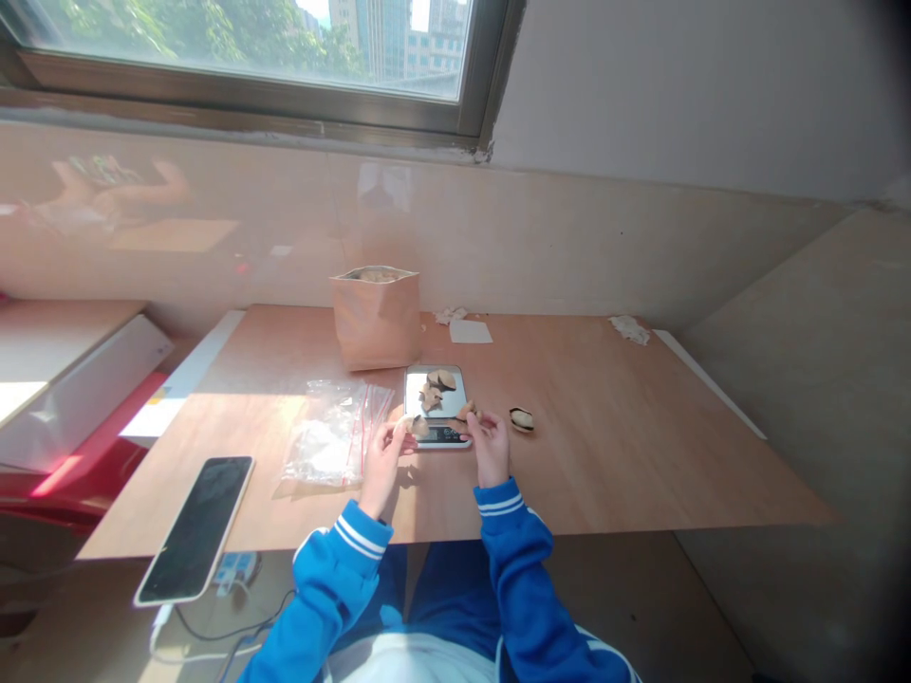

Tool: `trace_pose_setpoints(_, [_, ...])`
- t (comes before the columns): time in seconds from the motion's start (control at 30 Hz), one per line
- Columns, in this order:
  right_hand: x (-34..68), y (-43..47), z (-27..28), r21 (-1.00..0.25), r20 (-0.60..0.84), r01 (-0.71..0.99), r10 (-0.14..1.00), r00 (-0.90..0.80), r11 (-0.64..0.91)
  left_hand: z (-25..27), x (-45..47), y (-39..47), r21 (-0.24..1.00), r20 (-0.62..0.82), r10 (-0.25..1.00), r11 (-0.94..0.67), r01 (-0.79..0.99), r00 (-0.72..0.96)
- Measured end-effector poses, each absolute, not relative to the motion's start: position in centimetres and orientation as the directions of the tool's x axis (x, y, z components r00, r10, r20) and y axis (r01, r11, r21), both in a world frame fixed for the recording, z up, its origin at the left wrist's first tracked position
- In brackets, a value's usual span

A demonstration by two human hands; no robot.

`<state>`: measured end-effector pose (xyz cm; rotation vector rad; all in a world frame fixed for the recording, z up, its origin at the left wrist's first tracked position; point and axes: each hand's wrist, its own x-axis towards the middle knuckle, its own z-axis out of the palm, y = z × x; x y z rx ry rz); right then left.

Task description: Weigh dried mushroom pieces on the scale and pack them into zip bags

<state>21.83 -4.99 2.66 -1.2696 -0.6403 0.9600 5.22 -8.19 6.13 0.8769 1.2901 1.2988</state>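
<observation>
A small kitchen scale (436, 403) sits mid-table with several brown dried slices (436, 387) on its shiny platform. My left hand (382, 455) pinches one brown slice (418, 426) just left of the scale's front. At the scale's right front corner, my right hand (488, 443) holds another brown piece (468, 411) between its fingertips. One more slice (522, 419) lies on the table to the right of that hand. Both arms wear blue sleeves with white stripes.
A brown paper bag (377, 318), open on top, stands behind the scale. Clear zip bags (334, 432) lie to the left. A phone (195, 526) overhangs the table's near-left edge, cable attached. White paper (470, 331) and crumpled scraps (630, 328) lie at the back.
</observation>
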Motion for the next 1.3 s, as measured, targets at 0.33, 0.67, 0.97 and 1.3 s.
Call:
trace_pose_setpoints(0.33, [21.2,0.7,3.1,-0.901,0.194,0.432,0.851,0.488,-0.042,6.2,3.5,-9.8,0.986,-0.167,0.962,0.161,-0.047,-0.217])
trace_pose_setpoints(0.67, [20.7,-6.5,3.7,-0.902,0.313,0.401,0.881,0.355,0.159,6.5,4.3,-10.0,0.986,-0.166,0.973,0.16,-0.052,-0.161])
trace_pose_setpoints(0.97, [20.2,-10.9,3.3,-0.988,0.106,0.125,0.984,0.143,0.088,5.8,7.4,-10.8,0.972,-0.178,0.981,0.188,-0.14,0.079])
trace_pose_setpoints(1.3, [27.9,-6.9,1.3,-0.963,0.123,0.266,0.81,0.574,-0.042,6.8,1.7,-9.7,0.871,0.163,0.956,-0.025,0.49,-0.242])
